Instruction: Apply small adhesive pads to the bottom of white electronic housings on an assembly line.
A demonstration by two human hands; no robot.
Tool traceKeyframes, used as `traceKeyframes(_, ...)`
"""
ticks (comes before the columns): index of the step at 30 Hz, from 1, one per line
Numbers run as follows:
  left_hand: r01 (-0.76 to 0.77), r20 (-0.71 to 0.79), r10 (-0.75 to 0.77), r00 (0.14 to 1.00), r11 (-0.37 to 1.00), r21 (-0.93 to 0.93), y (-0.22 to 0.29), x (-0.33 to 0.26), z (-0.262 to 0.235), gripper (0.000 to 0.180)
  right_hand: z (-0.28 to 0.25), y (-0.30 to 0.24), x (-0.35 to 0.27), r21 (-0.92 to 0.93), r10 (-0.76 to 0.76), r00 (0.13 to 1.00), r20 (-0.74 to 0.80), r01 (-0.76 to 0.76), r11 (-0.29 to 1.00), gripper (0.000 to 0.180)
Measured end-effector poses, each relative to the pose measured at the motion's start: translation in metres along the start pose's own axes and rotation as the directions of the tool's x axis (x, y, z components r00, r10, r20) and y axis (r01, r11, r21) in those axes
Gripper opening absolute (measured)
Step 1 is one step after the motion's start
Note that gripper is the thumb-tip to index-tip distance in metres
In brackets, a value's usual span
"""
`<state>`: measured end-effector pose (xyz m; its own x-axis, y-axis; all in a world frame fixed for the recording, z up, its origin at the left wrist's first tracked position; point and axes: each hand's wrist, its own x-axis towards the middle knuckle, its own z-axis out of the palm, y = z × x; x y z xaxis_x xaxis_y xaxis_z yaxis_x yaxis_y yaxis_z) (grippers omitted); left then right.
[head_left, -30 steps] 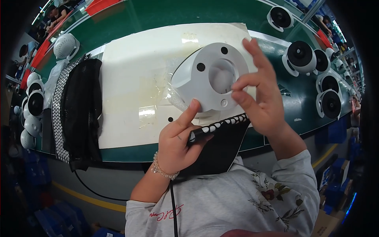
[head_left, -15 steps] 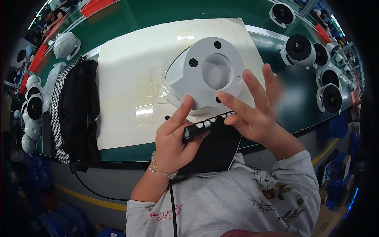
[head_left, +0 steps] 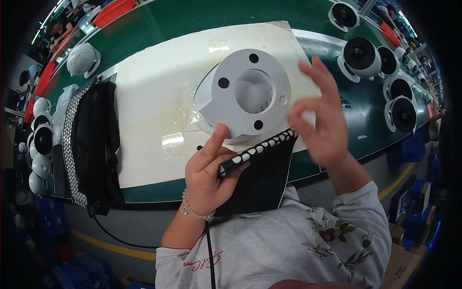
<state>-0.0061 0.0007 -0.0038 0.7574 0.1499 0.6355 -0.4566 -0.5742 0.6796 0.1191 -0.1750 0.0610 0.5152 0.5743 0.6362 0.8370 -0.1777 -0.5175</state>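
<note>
A white fan base (head_left: 219,108) lies bottom up on the pale mat, a round opening in its middle. Round black foot pads (head_left: 253,58) sit on its underside, and a pale round recess shows near its right edge. My left hand (head_left: 204,178) grips a rolled black sheet of stick-on pads (head_left: 262,148), its edge dotted with white circles, while the extended thumb reaches the base's near edge. Just right of the base, my right hand (head_left: 325,115) is raised with thumb and forefinger pinched together. Blur hides what, if anything, is between them.
A black mesh bundle and perforated white-dotted sheet (head_left: 72,139) lie left on the green table (head_left: 192,31). Several white fans (head_left: 361,55) stand along the right side, others at far left (head_left: 41,166). A pale mat (head_left: 144,106) covers the middle. People work in the background.
My right hand has drawn away from the base's near foot pad to the right, its thumb and forefinger closing into a pinch. My left hand keeps its hold on the black sheet.
</note>
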Motion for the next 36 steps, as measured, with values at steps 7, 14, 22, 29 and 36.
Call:
traceKeyframes(7, 0.015, -0.02, -0.015, 1.0, 0.999, 0.035, -0.001, 0.001, 0.002, 0.026, -0.002, 0.01, 0.007, 0.075, 0.141, 0.985, 0.1, -0.149, 0.986, 0.008)
traceKeyframes(14, 0.018, -0.008, -0.017, 1.0, 0.998, 0.057, -0.002, -0.002, 0.001, 0.027, -0.012, 0.0, 0.006, -0.36, -0.008, 0.988, 0.152, 0.063, 0.931, 0.013)
traceKeyframes(22, 0.005, 0.0, -0.005, 1.0, 0.999, 0.032, -0.001, 0.0, 0.001, 0.027, -0.017, -0.013, -0.007, -0.697, -0.084, 0.961, 0.265, 0.251, 0.671, 0.037)
traceKeyframes(29, -0.019, 0.039, 0.02, 0.999, 0.999, -0.04, -0.003, -0.002, -0.001, 0.026, -0.013, 0.009, 0.069, -0.299, -0.217, 0.938, 0.27, 0.296, 0.907, 0.048)
traceKeyframes(36, -0.085, 0.142, 0.096, 0.985, 0.993, -0.082, -0.002, -0.003, -0.018, 0.027, 0.0, 0.048, 0.147, 0.253, 0.112, 0.786, 0.608, -0.326, 0.911, 0.026)
